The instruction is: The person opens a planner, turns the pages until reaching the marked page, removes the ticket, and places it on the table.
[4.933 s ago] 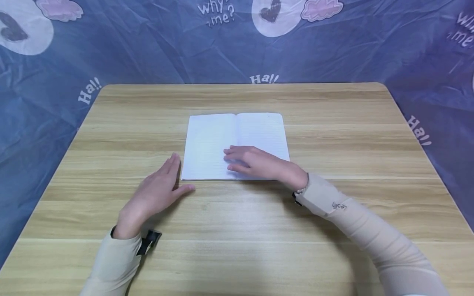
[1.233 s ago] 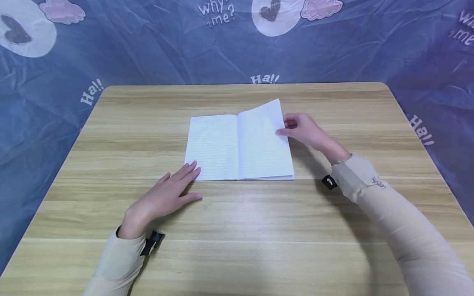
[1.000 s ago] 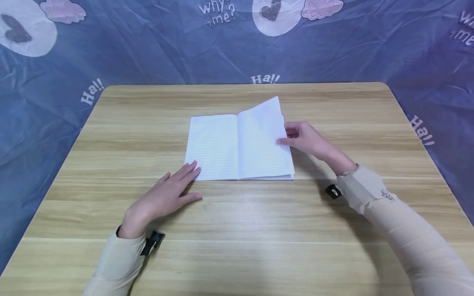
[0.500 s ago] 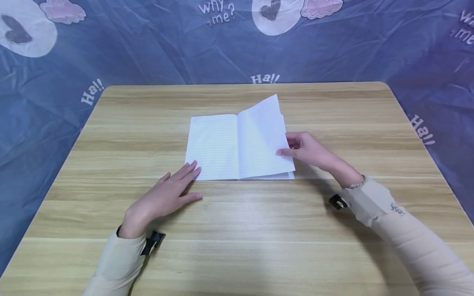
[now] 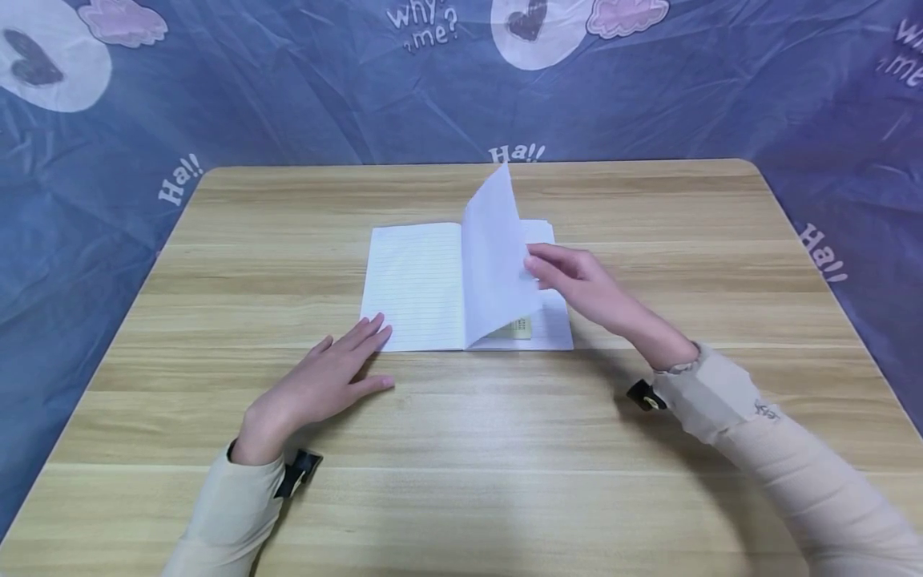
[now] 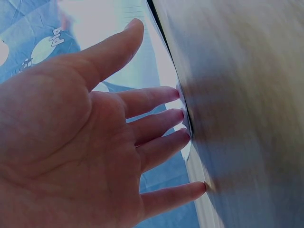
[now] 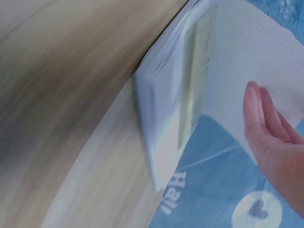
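An open lined notebook [image 5: 414, 280] lies on the table. One of its right-hand pages [image 5: 493, 256] stands raised and leans left, bent at the spine. Beneath that page a pale yellow printed slip [image 5: 521, 328] shows on the right side, mostly covered in the head view; the right wrist view shows it as a long strip [image 7: 197, 71]. My right hand [image 5: 587, 288] touches the raised page at its outer edge, fingers fairly straight in the right wrist view. My left hand [image 5: 317, 389] rests with spread fingers on the notebook's lower left corner.
The wooden table [image 5: 461, 481] has rounded far corners. A blue printed cloth [image 5: 303, 88] hangs behind it and along both sides. Black straps with small devices [image 5: 297, 473] sit on both wrists.
The raised page has swung up and leftward, uncovering the yellow slip. My right hand has moved left and slightly away from me with it. The left hand has stayed still over the last second.
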`<control>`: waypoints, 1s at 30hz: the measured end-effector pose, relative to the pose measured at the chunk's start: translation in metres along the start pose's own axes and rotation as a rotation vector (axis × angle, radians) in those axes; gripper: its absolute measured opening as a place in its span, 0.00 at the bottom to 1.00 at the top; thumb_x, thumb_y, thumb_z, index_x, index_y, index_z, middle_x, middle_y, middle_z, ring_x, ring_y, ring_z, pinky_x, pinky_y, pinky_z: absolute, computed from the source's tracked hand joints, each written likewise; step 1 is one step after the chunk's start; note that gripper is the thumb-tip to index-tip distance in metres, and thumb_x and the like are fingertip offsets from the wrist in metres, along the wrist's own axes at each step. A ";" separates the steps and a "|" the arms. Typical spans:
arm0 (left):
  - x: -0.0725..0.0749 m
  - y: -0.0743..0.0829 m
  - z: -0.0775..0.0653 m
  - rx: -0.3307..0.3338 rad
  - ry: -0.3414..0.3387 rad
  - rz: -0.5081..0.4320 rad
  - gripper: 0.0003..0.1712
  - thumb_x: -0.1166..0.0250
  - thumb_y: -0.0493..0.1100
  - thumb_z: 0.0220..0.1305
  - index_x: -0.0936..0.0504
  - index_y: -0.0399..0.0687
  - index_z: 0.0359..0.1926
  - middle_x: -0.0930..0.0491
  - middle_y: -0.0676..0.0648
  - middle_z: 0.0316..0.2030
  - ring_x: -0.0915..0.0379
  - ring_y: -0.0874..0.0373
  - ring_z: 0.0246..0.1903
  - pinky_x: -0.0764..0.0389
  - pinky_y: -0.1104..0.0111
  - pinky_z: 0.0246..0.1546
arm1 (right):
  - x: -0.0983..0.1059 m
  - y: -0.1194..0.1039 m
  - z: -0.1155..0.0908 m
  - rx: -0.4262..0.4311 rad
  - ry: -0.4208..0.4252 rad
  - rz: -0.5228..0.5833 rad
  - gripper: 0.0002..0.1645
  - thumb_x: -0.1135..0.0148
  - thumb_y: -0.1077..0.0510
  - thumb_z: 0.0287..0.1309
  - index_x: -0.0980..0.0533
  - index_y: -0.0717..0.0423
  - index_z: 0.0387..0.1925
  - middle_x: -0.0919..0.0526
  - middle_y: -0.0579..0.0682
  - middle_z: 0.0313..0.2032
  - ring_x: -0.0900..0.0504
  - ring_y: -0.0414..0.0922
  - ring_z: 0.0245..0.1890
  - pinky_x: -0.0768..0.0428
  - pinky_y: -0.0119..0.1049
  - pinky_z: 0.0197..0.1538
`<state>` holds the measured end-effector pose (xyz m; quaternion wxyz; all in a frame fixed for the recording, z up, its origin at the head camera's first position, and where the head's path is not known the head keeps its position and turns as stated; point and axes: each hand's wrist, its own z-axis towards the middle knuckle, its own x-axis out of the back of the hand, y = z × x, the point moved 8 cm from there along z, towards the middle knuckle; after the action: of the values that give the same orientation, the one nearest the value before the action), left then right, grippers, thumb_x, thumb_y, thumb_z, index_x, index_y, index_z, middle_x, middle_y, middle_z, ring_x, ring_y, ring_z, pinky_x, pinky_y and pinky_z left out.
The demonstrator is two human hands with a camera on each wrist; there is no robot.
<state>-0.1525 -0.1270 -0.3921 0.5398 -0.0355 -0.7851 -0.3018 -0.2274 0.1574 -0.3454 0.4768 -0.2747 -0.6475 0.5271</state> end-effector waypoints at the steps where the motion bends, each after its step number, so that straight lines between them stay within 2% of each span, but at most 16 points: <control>1: 0.000 0.000 0.000 0.000 0.000 0.001 0.42 0.42 0.58 0.71 0.45 0.44 0.76 0.53 0.44 0.76 0.59 0.47 0.75 0.54 0.39 0.68 | -0.005 -0.005 0.001 0.037 -0.018 0.033 0.27 0.52 0.55 0.75 0.34 0.70 0.66 0.24 0.64 0.58 0.20 0.47 0.53 0.23 0.36 0.57; 4: 0.001 0.000 0.001 0.001 -0.003 -0.001 0.42 0.42 0.58 0.71 0.45 0.44 0.76 0.53 0.44 0.76 0.59 0.47 0.75 0.54 0.39 0.68 | -0.022 -0.017 0.006 0.133 -0.099 0.082 0.26 0.57 0.57 0.77 0.36 0.70 0.67 0.25 0.65 0.60 0.22 0.53 0.57 0.25 0.41 0.60; 10: 0.002 0.000 0.001 0.004 -0.007 -0.008 0.42 0.42 0.58 0.70 0.45 0.44 0.76 0.53 0.44 0.76 0.59 0.47 0.75 0.55 0.39 0.69 | -0.051 -0.021 0.014 0.187 -0.177 -0.181 0.26 0.50 0.53 0.74 0.32 0.57 0.68 0.24 0.51 0.63 0.26 0.44 0.62 0.30 0.38 0.64; 13: 0.002 0.000 0.001 0.006 -0.005 -0.006 0.43 0.42 0.58 0.70 0.46 0.43 0.76 0.54 0.44 0.76 0.60 0.46 0.75 0.54 0.39 0.69 | -0.066 -0.021 0.016 0.208 -0.212 -0.299 0.26 0.47 0.52 0.73 0.31 0.55 0.68 0.26 0.47 0.64 0.28 0.44 0.63 0.31 0.40 0.66; 21: 0.005 -0.005 -0.001 0.070 -0.005 -0.016 0.48 0.43 0.59 0.70 0.55 0.39 0.77 0.58 0.34 0.75 0.62 0.42 0.74 0.54 0.41 0.69 | -0.103 -0.019 0.022 0.275 -0.325 -0.503 0.30 0.47 0.51 0.73 0.35 0.63 0.69 0.30 0.56 0.67 0.34 0.48 0.68 0.39 0.40 0.70; 24: 0.008 -0.007 -0.002 0.096 -0.001 0.001 0.49 0.43 0.60 0.70 0.55 0.39 0.77 0.59 0.34 0.76 0.62 0.40 0.74 0.52 0.38 0.67 | -0.110 -0.016 0.022 0.282 -0.341 -0.548 0.31 0.46 0.52 0.72 0.34 0.64 0.68 0.31 0.59 0.67 0.35 0.51 0.68 0.40 0.41 0.71; 30: 0.009 -0.014 -0.003 0.173 -0.026 0.032 0.52 0.44 0.62 0.71 0.58 0.29 0.75 0.62 0.33 0.76 0.64 0.39 0.74 0.52 0.36 0.66 | -0.120 -0.012 0.022 0.308 -0.378 -0.618 0.29 0.44 0.53 0.71 0.32 0.65 0.66 0.30 0.61 0.65 0.36 0.53 0.69 0.41 0.42 0.71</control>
<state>-0.1590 -0.1429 -0.3892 0.5356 -0.0051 -0.8144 -0.2235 -0.1981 0.0412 -0.3732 0.5213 0.1099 -0.6893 0.4910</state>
